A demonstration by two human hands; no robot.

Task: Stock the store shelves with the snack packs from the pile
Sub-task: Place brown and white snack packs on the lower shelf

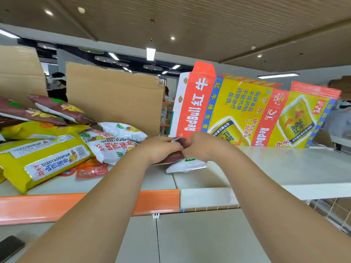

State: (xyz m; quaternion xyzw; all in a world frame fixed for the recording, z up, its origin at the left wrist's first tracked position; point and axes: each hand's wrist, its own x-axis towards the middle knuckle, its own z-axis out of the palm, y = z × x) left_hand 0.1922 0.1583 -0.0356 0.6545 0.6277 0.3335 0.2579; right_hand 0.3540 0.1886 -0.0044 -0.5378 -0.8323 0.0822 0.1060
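Note:
A maroon and white snack pack lies on the top shelf in the middle of the view. My left hand and my right hand both grip its far end, fingers curled over the crimped edge. To the left sits the pile of snack packs: large yellow bags in front, white bags behind them, maroon bags on top, and small orange sachets at the pile's near edge.
A flattened Red Bull carton and brown cardboard sheets stand along the shelf's back. An orange price rail edges the shelf's left section. A lower shelf lies beneath my arms, a dark phone at its left.

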